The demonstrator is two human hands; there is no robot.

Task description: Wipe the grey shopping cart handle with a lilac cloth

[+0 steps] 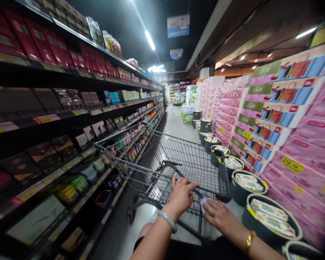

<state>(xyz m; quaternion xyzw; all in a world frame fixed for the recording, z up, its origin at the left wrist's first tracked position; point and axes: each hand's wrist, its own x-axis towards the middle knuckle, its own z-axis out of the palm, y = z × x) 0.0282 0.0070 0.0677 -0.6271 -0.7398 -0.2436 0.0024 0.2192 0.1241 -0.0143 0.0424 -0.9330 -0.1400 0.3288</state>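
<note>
A dark grey wire shopping cart [184, 148] stands in front of me, with bare mesh showing inside its basket. My left hand [182, 193], with a pale bangle at the wrist, is over the near edge of the cart. Its fingers are apart and hold nothing that I can see; whether it touches the wire is unclear. Farther right, my right hand [216, 213], wearing a gold bracelet, presses a pale lilac cloth [204, 204] against the cart's near rim. Most of the cloth is hidden under the fingers.
Shelves [67, 166] of boxed goods, jars and price tags line the left side. Dark buckets [272, 220] holding packs form a row on the right, before stacked pink packages [300, 169]. A grey floor aisle [174, 117] runs ahead between them.
</note>
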